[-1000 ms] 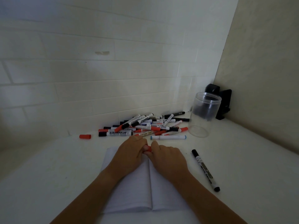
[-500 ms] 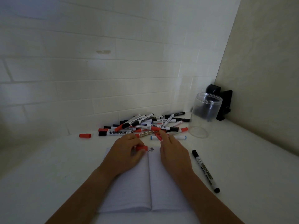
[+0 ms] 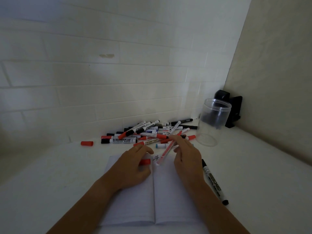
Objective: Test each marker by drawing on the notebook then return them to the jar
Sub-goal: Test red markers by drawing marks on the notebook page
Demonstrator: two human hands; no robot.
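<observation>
right hand pinching uncapped red marker tip-down on open notebook, left hand curled round red cap beside it, clear jar upright beyond right hand, contents unclear, marker pile just past fingertips

A plain indoor corner (home or office unclear): white brick-pattern wall, white tabletop.

Dim, flat, bluish light; dark vignetted corners, wide-angle bowing, soft blur throughout.
</observation>
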